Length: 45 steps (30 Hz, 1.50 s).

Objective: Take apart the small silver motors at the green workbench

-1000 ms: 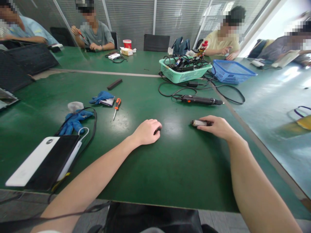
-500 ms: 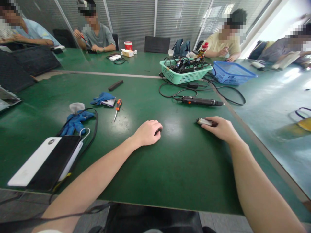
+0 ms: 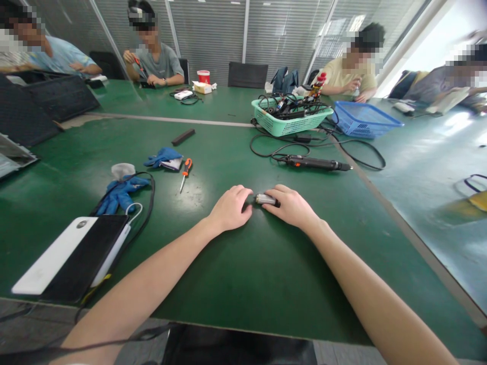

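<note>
My right hand (image 3: pixel 291 205) grips a short silver cylinder with dark ends (image 3: pixel 265 199), its fingers on top and thumb along the near side. The cylinder lies sideways, low over the green table, its exposed end toward the left. Just left of that end is my left hand (image 3: pixel 232 208), with thumb and fingers apart in a curved shape and a narrow dark gap between them. I make out nothing held in it. An orange-handled screwdriver (image 3: pixel 186 175) lies beyond my left hand. Farther right, a black corded electric screwdriver (image 3: pixel 317 163) rests on the table.
Blue gloves (image 3: pixel 122 193) and a white-and-black device with cables (image 3: pixel 70 253) lie at left. A dark bar (image 3: pixel 183 137) is farther back. A green basket (image 3: pixel 289 126) of tools and cables stands beside a blue basket (image 3: pixel 367 121). Several people sit around the table.
My right hand has carried the silver cylinder left, up to my left hand. The left hand's fingers have spread, and the black piece seen in them earlier no longer shows clearly.
</note>
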Each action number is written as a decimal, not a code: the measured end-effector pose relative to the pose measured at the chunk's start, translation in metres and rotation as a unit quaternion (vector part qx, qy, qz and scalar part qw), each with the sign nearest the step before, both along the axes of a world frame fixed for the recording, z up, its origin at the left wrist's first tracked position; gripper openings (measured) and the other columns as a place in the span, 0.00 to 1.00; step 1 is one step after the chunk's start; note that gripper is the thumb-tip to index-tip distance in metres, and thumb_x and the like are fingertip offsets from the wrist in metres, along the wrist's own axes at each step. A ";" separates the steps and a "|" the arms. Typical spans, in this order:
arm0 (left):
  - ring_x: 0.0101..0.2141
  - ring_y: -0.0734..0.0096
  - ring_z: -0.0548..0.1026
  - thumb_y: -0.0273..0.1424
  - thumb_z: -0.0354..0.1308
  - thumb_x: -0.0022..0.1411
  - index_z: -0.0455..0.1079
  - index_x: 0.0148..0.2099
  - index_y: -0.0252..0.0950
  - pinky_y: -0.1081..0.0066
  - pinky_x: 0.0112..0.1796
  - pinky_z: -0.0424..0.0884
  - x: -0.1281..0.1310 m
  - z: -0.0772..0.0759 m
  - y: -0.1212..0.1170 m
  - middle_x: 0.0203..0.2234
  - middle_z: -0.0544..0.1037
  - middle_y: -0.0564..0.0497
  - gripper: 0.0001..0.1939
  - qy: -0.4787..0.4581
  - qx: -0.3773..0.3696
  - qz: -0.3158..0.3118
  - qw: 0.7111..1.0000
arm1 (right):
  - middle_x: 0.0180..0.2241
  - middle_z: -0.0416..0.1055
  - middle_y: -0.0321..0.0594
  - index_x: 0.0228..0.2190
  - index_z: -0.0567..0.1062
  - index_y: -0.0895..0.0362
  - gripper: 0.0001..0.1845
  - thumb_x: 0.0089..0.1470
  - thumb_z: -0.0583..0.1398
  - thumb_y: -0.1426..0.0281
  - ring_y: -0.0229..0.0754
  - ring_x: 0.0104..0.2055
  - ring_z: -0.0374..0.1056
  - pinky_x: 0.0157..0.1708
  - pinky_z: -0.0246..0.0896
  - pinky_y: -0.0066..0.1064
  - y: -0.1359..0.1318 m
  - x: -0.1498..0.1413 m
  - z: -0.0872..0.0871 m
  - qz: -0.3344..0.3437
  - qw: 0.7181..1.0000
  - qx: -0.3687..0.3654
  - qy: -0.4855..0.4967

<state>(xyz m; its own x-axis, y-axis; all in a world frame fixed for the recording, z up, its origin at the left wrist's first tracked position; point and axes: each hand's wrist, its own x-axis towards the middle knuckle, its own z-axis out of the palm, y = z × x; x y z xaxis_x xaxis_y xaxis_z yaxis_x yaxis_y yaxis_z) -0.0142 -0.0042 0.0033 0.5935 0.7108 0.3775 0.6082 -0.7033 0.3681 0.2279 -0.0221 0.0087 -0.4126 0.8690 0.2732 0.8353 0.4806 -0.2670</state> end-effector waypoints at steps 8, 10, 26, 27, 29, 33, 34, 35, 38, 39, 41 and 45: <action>0.50 0.57 0.70 0.36 0.56 0.70 0.67 0.56 0.38 0.56 0.53 0.69 0.002 -0.005 0.004 0.50 0.74 0.45 0.15 0.030 0.012 -0.015 0.999 | 0.51 0.71 0.47 0.58 0.69 0.53 0.28 0.60 0.61 0.57 0.51 0.49 0.70 0.48 0.65 0.37 -0.014 0.004 0.010 -0.014 1.000 -0.006 0.006; 0.49 0.58 0.70 0.36 0.56 0.70 0.68 0.55 0.39 0.57 0.52 0.69 0.004 -0.006 0.005 0.49 0.75 0.46 0.14 0.038 0.009 -0.012 0.999 | 0.50 0.72 0.49 0.57 0.70 0.56 0.30 0.58 0.63 0.56 0.50 0.47 0.71 0.46 0.65 0.37 -0.017 0.020 0.015 -0.046 0.998 -0.033 -0.005; 0.49 0.57 0.70 0.37 0.57 0.68 0.68 0.56 0.38 0.56 0.52 0.69 0.005 -0.006 0.003 0.47 0.74 0.45 0.17 0.044 0.004 -0.002 0.999 | 0.41 0.75 0.42 0.40 0.76 0.54 0.10 0.57 0.64 0.65 0.46 0.43 0.71 0.42 0.62 0.34 -0.050 -0.028 0.027 0.097 0.987 -0.130 0.000; 0.49 0.56 0.70 0.37 0.57 0.67 0.68 0.56 0.38 0.56 0.52 0.69 0.004 -0.006 0.003 0.47 0.74 0.45 0.17 0.043 0.004 -0.002 0.999 | 0.41 0.74 0.43 0.40 0.76 0.54 0.10 0.57 0.64 0.65 0.47 0.44 0.71 0.43 0.63 0.35 -0.051 -0.031 0.025 0.100 0.987 -0.125 0.002; 0.49 0.56 0.70 0.37 0.57 0.67 0.68 0.56 0.38 0.56 0.52 0.69 0.004 -0.007 0.003 0.47 0.74 0.45 0.17 0.040 0.003 -0.004 0.999 | 0.41 0.74 0.43 0.40 0.76 0.54 0.10 0.56 0.64 0.65 0.48 0.45 0.71 0.45 0.64 0.37 -0.053 -0.034 0.023 0.104 0.988 -0.116 0.008; 0.50 0.55 0.70 0.36 0.58 0.66 0.68 0.57 0.38 0.55 0.53 0.69 0.003 -0.007 0.003 0.48 0.74 0.45 0.18 0.033 0.000 -0.004 0.999 | 0.39 0.74 0.42 0.39 0.75 0.54 0.10 0.55 0.65 0.64 0.48 0.44 0.71 0.44 0.65 0.37 -0.053 -0.034 0.022 0.108 0.988 -0.107 0.017; 0.50 0.55 0.70 0.36 0.58 0.66 0.68 0.57 0.38 0.55 0.53 0.69 0.003 -0.007 0.003 0.48 0.74 0.45 0.18 0.032 -0.001 -0.004 0.999 | 0.39 0.74 0.42 0.38 0.75 0.54 0.10 0.55 0.65 0.64 0.48 0.44 0.71 0.44 0.65 0.37 -0.053 -0.034 0.022 0.107 0.989 -0.106 0.016; 0.50 0.55 0.70 0.36 0.58 0.66 0.68 0.57 0.38 0.55 0.53 0.69 0.003 -0.007 0.003 0.48 0.74 0.45 0.18 0.032 -0.001 -0.005 0.999 | 0.39 0.74 0.42 0.38 0.75 0.54 0.10 0.55 0.65 0.64 0.48 0.43 0.71 0.44 0.65 0.37 -0.053 -0.034 0.022 0.104 0.989 -0.105 0.015; 0.50 0.55 0.70 0.37 0.58 0.66 0.68 0.56 0.38 0.55 0.53 0.69 0.002 -0.007 0.003 0.48 0.74 0.45 0.18 0.031 -0.002 -0.006 1.000 | 0.39 0.74 0.43 0.38 0.75 0.55 0.11 0.55 0.65 0.64 0.48 0.43 0.71 0.43 0.65 0.37 -0.052 -0.034 0.022 0.099 0.989 -0.106 0.015; 0.50 0.55 0.70 0.36 0.58 0.66 0.68 0.56 0.38 0.55 0.52 0.70 0.002 -0.006 0.003 0.48 0.74 0.45 0.18 0.030 -0.002 -0.005 1.000 | 0.40 0.74 0.43 0.39 0.75 0.55 0.11 0.55 0.65 0.64 0.48 0.43 0.71 0.43 0.65 0.37 -0.052 -0.034 0.021 0.098 0.989 -0.107 0.015; 0.50 0.55 0.70 0.36 0.57 0.66 0.68 0.56 0.37 0.54 0.52 0.70 0.002 -0.005 0.003 0.48 0.74 0.44 0.17 0.023 -0.001 -0.004 1.000 | 0.39 0.74 0.43 0.38 0.74 0.55 0.11 0.55 0.65 0.64 0.47 0.43 0.70 0.43 0.65 0.37 -0.051 -0.034 0.020 0.099 0.989 -0.108 0.016; 0.50 0.57 0.70 0.31 0.54 0.66 0.67 0.54 0.36 0.55 0.53 0.69 0.001 -0.002 0.001 0.48 0.74 0.45 0.15 -0.009 0.013 -0.017 1.000 | 0.39 0.74 0.42 0.37 0.74 0.55 0.10 0.55 0.65 0.64 0.46 0.42 0.71 0.42 0.65 0.36 -0.050 -0.032 0.018 0.097 0.989 -0.108 0.018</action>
<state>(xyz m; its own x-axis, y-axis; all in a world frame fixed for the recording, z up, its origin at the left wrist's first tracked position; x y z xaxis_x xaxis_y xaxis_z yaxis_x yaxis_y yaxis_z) -0.0132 -0.0036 0.0015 0.6101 0.6807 0.4055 0.5779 -0.7324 0.3599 0.1958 -0.0723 0.0270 -0.5708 0.8140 0.1078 0.7207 0.5596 -0.4091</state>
